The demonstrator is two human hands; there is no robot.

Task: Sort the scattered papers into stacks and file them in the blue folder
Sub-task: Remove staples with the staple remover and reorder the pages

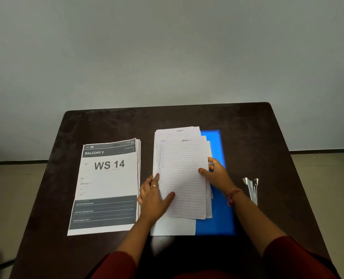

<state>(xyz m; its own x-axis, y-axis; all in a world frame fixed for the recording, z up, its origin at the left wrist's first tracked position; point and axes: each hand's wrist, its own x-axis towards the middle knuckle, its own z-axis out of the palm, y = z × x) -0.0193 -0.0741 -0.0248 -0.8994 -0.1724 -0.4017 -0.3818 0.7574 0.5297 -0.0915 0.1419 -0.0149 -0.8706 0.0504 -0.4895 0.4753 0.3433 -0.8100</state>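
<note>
Printed stack (106, 188) left of lined papers (182, 174), left hand (154, 195) flat, right hand (217, 174) pinching their edge, clips (251, 189) right.

A dark table (247, 125) bears a metal clip (251, 190); grey wall (167, 47) behind.

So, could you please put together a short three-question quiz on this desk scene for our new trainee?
1. True or false: the printed stack headed "WS 14" lies on top of the blue folder.
2. Which hand pinches the right edge of the lined papers? A) left hand B) right hand
3. Fill in: the metal clip lies on the table to the ____ of the folder.

Key: 1. False, it lies on the table beside the folder; the lined papers lie on the folder. 2. B. 3. right.
</note>
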